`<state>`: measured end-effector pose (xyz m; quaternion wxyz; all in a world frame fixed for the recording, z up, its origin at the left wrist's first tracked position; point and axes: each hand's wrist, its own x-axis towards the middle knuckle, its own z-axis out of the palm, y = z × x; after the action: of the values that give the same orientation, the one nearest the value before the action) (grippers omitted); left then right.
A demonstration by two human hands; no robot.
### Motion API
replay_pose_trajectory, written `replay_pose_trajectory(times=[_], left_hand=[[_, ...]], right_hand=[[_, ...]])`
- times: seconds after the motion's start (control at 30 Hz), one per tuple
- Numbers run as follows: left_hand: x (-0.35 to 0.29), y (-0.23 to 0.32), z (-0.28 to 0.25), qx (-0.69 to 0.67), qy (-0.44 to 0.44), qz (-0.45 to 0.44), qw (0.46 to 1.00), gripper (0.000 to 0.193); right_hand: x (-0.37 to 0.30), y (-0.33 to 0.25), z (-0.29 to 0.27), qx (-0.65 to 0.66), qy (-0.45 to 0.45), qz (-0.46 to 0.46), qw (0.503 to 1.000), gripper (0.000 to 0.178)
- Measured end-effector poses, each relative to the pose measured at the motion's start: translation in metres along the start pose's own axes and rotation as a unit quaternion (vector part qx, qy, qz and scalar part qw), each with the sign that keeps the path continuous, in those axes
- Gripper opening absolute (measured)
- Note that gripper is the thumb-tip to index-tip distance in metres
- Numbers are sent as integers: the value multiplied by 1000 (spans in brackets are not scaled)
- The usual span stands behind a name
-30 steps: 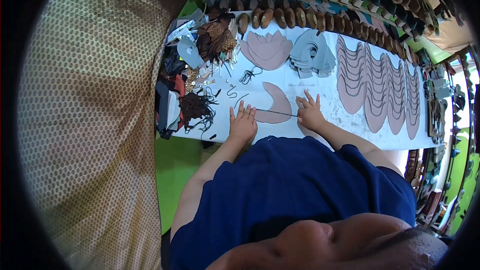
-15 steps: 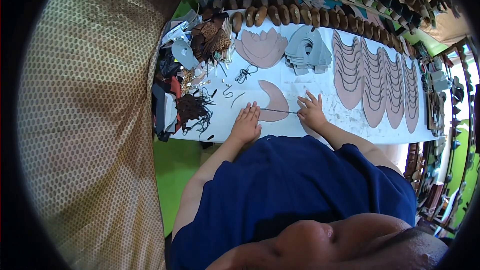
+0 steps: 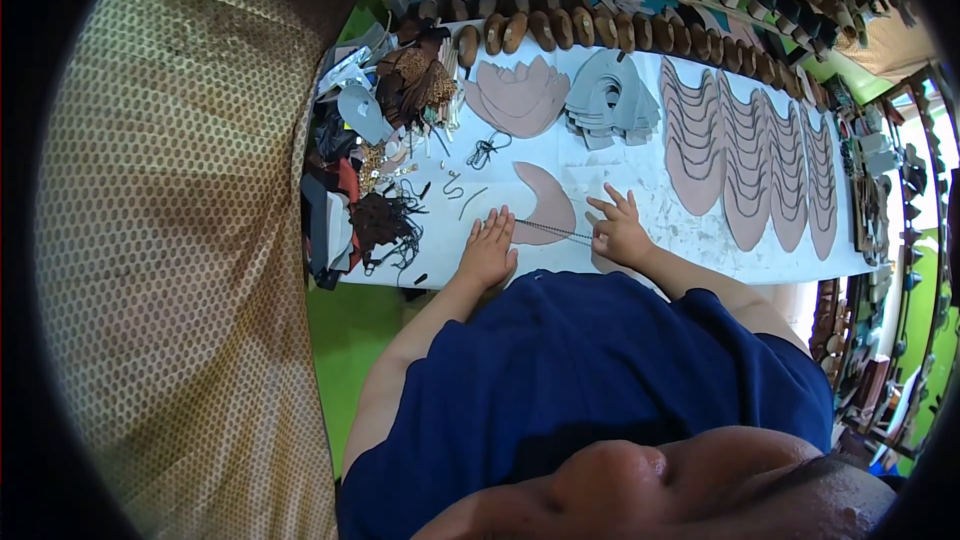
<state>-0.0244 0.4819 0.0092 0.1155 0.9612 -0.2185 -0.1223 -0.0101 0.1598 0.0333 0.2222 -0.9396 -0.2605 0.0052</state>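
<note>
A thin dark cord (image 3: 550,230) stretches between my hands, with two strands showing side by side. My left hand (image 3: 489,248) lies flat on the table with its fingers stretched out, over the cord's left end. My right hand (image 3: 620,230) pinches the cord's other end between thumb and forefinger, its other fingers raised and spread. Beneath the cord lies a crescent-shaped pinkish piece (image 3: 545,202), probably a shoe part. Short loose cord pieces (image 3: 473,202) and a small tangle of dark cord (image 3: 486,150) lie beyond my left hand.
Fanned pinkish pieces (image 3: 517,100) and stacked grey pieces (image 3: 612,100) lie at the back. Rows of overlapping pinkish pieces edged with dark cord (image 3: 745,160) cover the right. Leather scraps and dark strings (image 3: 385,220) crowd the left. Shoe lasts (image 3: 585,28) line the far edge.
The cord, a single line before, now shows two slightly parted strands toward my right hand. My right hand has shifted slightly; my left stays flat. The whole view has moved a little.
</note>
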Motion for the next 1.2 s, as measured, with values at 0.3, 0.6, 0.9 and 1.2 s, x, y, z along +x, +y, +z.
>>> replay_pose_trajectory(times=[0.3,0.6,0.9,1.2], left_hand=[[0,1,-2,15,-3,1,1000,72],[4,7,-1,42,22,-17,999,64],[-2,7,-1,55,26,-13,998,75],[6,9,-8,35,34,-7,999,84]], right_hand=[[-3,-1,11,14,-59,16,998,7],[1,-2,6,32,-70,-1,997,7],[-3,12,20,-12,-31,8,999,5],[-1,15,20,-33,-27,-3,999,8]])
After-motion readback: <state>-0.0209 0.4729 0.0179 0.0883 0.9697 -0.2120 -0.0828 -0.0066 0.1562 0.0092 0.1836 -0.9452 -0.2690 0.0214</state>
